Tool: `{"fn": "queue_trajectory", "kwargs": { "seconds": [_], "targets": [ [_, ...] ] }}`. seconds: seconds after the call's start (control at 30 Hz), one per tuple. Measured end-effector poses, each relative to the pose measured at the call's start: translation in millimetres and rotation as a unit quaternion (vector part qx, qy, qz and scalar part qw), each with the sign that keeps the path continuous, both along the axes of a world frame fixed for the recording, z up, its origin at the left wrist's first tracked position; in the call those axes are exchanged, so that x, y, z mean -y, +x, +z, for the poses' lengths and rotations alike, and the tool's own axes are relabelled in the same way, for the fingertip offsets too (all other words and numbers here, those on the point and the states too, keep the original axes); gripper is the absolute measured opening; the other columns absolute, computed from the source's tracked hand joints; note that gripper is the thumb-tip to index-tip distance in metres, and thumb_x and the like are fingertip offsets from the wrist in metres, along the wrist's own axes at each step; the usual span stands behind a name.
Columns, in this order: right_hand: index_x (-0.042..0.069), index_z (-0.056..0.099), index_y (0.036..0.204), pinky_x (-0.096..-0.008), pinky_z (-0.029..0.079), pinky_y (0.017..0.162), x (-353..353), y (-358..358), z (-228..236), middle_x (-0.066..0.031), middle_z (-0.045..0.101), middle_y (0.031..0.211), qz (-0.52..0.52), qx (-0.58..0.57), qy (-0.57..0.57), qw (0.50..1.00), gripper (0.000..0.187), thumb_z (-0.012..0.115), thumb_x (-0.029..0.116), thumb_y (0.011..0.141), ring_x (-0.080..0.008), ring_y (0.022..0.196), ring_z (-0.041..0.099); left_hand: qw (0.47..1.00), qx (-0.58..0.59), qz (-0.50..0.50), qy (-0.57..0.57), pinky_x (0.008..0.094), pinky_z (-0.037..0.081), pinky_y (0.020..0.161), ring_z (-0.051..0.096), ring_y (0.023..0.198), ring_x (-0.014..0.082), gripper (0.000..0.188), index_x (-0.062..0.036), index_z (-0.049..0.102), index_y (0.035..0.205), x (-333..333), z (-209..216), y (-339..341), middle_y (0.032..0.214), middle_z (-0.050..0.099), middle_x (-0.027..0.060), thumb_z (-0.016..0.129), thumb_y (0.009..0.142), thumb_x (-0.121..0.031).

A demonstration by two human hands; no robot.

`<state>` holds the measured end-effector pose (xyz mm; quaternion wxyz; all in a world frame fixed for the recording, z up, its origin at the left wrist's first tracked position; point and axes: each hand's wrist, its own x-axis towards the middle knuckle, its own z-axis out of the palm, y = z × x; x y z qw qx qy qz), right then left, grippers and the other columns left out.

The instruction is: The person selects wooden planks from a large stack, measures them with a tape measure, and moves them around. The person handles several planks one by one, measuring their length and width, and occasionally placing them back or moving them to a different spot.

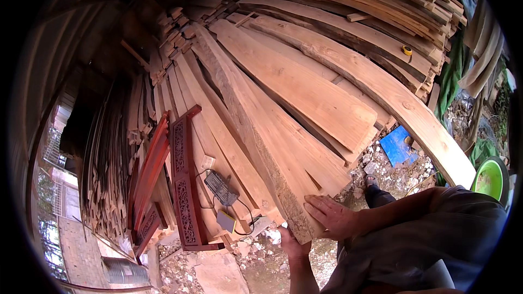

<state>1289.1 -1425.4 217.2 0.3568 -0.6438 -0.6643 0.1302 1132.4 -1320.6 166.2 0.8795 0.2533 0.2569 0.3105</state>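
Note:
A long wooden plank (pixel 241 114) with a rough, bark-like edge slants across other boards, its near end in front of me. My left hand (pixel 294 244) is closed on the left corner of that end, its fingers partly hidden by the wood. On the right side of the same end, my right hand (pixel 331 216) grips the plank with fingers laid over its top face; its thumb is hard to make out. Both forearms reach in from the lower right, the left one lower.
Boards (pixel 294 76) lie fanned out ahead, with a taller stack (pixel 348 0) behind. Dark red carved wooden panels (pixel 184 185) stand at left beside a caged work lamp (pixel 220 188). A yellow tape measure (pixel 407 50), blue sheet (pixel 398 146) and green basin (pixel 490 178) are at right.

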Motion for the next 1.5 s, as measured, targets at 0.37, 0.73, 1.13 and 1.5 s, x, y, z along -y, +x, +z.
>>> {"fn": "queue_trajectory", "kwargs": {
  "seconds": [0.37,0.73,1.13,1.5],
  "targets": [
    [-0.004,0.043,0.134,-0.0501,0.027,0.112,-43.2,-7.3,-59.3,-0.0249,0.036,0.144,0.17,0.023,0.077,0.982,0.079,0.075,0.024,0.068,-0.0388,0.138,0.031,0.974,-0.227,0.009,0.002,0.0406,0.046,0.099,0.057,0.114,0.0282,0.056,0.0021,0.049,0.133,-65.7,-43.1,-60.6,0.125,0.059,0.0144,0.062,0.09,-0.03],
    [0.004,0.045,0.137,-0.0498,0.03,0.112,48.4,80.7,-93.2,-0.0218,0.04,0.144,-0.174,-0.075,-0.112,0.976,0.065,0.07,0.027,0.082,-0.0398,0.136,0.035,0.972,-0.226,0.006,-0.067,0.043,0.038,0.107,0.051,0.122,0.0298,0.063,0.0033,0.044,0.137,-17.3,-101.2,-4.8,0.132,0.055,0.0121,0.064,0.086,-0.029],
    [0.001,0.046,0.14,-0.0355,0.043,0.101,24.4,130.5,-164.9,-0.0205,0.06,0.127,-0.364,-0.43,-0.221,0.796,0.065,0.057,0.045,0.093,-0.0308,0.118,0.057,0.974,-0.206,-0.036,-0.084,0.0424,0.033,0.11,0.043,0.131,0.0282,0.066,-0.0019,0.039,0.143,-4.8,-93.2,18.0,0.14,0.049,0.0108,0.059,0.09,-0.036],
    [-0.003,0.048,0.133,-0.0406,0.041,0.101,31.5,151.1,-143.9,-0.0243,0.057,0.127,-0.278,-0.49,-0.264,0.783,0.085,0.058,0.065,0.084,-0.0351,0.119,0.055,0.935,-0.324,-0.137,0.038,0.0437,0.031,0.111,0.04,0.133,0.0272,0.059,-0.0014,0.035,0.143,48.7,-109.6,65.1,0.144,0.042,0.0148,0.044,0.099,-0.04]
  ]
}}
